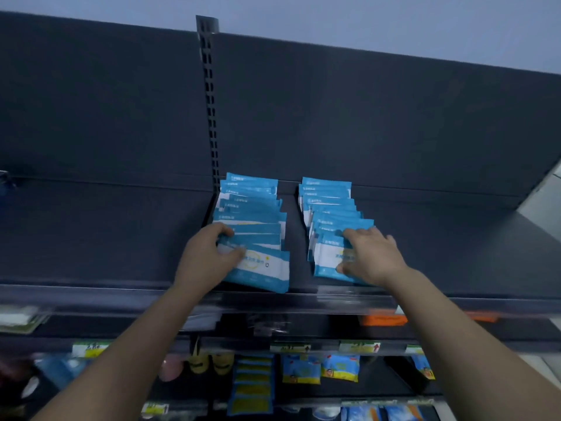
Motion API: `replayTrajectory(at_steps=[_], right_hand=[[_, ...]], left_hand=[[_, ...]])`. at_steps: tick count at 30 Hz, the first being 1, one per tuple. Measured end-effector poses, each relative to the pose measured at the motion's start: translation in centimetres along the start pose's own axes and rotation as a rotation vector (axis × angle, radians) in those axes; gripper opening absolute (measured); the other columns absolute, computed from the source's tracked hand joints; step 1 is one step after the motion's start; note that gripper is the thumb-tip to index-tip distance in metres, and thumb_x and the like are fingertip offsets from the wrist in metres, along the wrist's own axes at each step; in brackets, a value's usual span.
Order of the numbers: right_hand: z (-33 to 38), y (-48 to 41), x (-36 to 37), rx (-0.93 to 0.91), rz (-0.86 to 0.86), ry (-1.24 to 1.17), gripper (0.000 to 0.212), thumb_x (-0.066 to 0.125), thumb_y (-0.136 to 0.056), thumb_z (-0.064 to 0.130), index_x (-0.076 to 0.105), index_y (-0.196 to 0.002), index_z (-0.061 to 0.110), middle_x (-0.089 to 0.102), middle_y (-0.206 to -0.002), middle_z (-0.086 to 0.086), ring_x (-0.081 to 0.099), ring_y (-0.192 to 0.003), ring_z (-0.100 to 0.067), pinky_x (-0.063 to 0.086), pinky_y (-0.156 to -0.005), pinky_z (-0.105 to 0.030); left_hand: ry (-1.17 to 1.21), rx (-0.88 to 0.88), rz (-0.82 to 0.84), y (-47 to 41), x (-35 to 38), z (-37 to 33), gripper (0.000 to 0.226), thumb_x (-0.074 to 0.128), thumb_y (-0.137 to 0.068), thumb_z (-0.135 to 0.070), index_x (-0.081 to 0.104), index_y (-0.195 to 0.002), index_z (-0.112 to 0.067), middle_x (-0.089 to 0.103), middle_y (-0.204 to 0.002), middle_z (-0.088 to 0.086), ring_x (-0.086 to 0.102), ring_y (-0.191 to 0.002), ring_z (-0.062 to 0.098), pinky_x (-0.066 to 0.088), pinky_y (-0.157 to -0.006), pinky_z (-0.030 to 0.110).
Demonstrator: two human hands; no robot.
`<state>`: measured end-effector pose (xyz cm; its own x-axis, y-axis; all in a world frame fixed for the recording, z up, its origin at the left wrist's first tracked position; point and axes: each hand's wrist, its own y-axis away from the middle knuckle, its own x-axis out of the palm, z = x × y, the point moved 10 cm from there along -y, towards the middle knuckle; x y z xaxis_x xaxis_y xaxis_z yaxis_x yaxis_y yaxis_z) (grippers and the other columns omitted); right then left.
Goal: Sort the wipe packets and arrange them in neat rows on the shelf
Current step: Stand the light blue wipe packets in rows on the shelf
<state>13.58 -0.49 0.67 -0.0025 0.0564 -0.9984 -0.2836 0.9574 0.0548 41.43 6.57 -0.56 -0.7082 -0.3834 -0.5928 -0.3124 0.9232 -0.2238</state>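
Two rows of blue-and-white wipe packets lean back on the dark top shelf (106, 238). The left row (252, 208) starts at the slotted upright and runs toward me. The right row (331, 205) lies parallel, a gap apart. My left hand (209, 253) grips the front packets of the left row, thumb on the face of the front packet (267, 268) and fingers curled over the top edges. My right hand (370, 256) holds the front packet of the right row (326, 259), fingers over its top and thumb at its lower edge.
A slotted metal upright (211, 101) divides the dark back panel. The shelf's front rail (91, 296) runs across below my hands. Lower shelves hold price tags (358, 347), an orange item (384, 319), yellow-and-blue packets (253, 384) and several small pouches (340, 367).
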Motion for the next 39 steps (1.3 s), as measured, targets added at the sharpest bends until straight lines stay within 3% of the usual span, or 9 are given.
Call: replayTrajectory(at_steps=[4,10,17,22,25,28,31,35,39], right_hand=[[0.1,-0.7,-0.4,-0.031,-0.032,-0.025,0.074,0.065,-0.082,0.037,0.026,-0.145,0.032,0.035,-0.143,-0.002,0.029,-0.134,-0.023,0.02,-0.11,-0.045],[2.8,-1.3,-0.1,-0.177,-0.005,0.0,0.083,0.064,-0.086,0.036,0.015,-0.151,0.026,0.007,-0.159,-0.006,0.001,-0.148,-0.024,0.004,-0.119,-0.044],[10.6,0.4,0.0,-0.493,-0.098,-0.308,0.068,0.058,-0.093,0.043,0.029,-0.149,0.019,0.021,-0.158,-0.001,0.016,-0.146,-0.017,0.018,-0.115,-0.031],[11.4,-0.9,3.3,-0.339,0.057,-0.407,0.097,0.069,-0.087,0.037,0.0,-0.153,0.024,0.002,-0.161,-0.006,0.024,-0.143,-0.029,0.033,-0.109,-0.041],[11.7,-1.6,3.5,-0.29,0.066,-0.515,0.111,0.074,-0.082,0.033,-0.01,-0.152,0.021,0.01,-0.16,-0.003,0.03,-0.14,-0.026,0.035,-0.108,-0.04],[12.4,-2.9,3.9,-0.249,0.079,-0.684,0.12,0.083,-0.069,0.034,-0.002,-0.153,0.022,0.026,-0.153,-0.001,0.038,-0.135,-0.023,0.04,-0.106,-0.041],[12.2,-4.5,3.5,-0.182,-0.023,-0.928,0.134,0.087,-0.04,0.062,0.015,-0.148,0.027,0.032,-0.149,-0.001,0.035,-0.138,-0.019,0.041,-0.106,-0.047],[13.0,-6.0,4.7,-0.101,0.038,-1.176,0.085,0.083,-0.065,0.051,0.033,-0.132,0.037,0.054,-0.129,0.01,0.055,-0.118,-0.006,0.048,-0.1,-0.039],[12.4,-6.9,3.5,0.019,-0.071,-1.252,0.046,0.063,-0.086,0.052,0.038,-0.121,0.035,0.052,-0.112,0.026,0.052,-0.109,-0.001,0.043,-0.09,-0.019]], left_hand=[[-0.096,0.031,0.157,0.2,1.5,0.2,0.055,0.083,-0.072,-0.029,0.054,-0.117,-0.019,0.049,-0.104,-0.006,0.051,-0.097,0.01,0.039,-0.079,0.024],[-0.17,0.084,0.003,-0.8,1.1,-1.3,0.031,0.075,-0.081,-0.018,0.06,-0.108,-0.016,0.04,-0.101,-0.006,0.047,-0.094,0.013,0.042,-0.08,0.028],[-0.257,0.213,-0.136,-0.3,0.9,-1.9,0.031,0.075,-0.081,-0.021,0.061,-0.109,-0.016,0.039,-0.105,-0.008,0.046,-0.101,0.013,0.045,-0.088,0.032],[-0.162,0.008,0.11,0.2,1.7,1.7,0.087,0.082,-0.071,-0.036,0.036,-0.144,-0.028,0.026,-0.144,-0.004,0.021,-0.136,0.013,0.025,-0.115,0.037],[0.015,-0.006,0.174,-0.4,1.8,1.5,0.094,0.086,-0.065,-0.029,0.031,-0.14,-0.041,0.042,-0.135,-0.007,0.04,-0.127,0.011,0.04,-0.106,0.042],[-0.005,0.003,0.214,-1.4,2.3,1.4,0.107,0.086,-0.065,-0.019,0.021,-0.148,-0.033,0.033,-0.145,-0.01,0.034,-0.132,0.005,0.033,-0.109,0.031],[0.056,-0.025,0.322,-2.5,2.5,2.1,0.111,0.09,-0.061,-0.025,0.017,-0.145,-0.037,0.03,-0.143,-0.018,0.031,-0.13,0.0,0.032,-0.11,0.028],[0.188,-0.112,0.487,-3.3,3.5,2.9,0.12,0.084,-0.071,-0.016,-0.013,-0.136,-0.046,0.032,-0.131,-0.032,0.041,-0.112,-0.015,0.036,-0.082,-0.003],[0.303,-0.06,0.541,-5.1,3.8,2.1,0.099,0.084,-0.069,-0.034,0.013,-0.135,-0.056,0.037,-0.139,-0.023,0.046,-0.124,0.0,0.045,-0.095,0.017]])
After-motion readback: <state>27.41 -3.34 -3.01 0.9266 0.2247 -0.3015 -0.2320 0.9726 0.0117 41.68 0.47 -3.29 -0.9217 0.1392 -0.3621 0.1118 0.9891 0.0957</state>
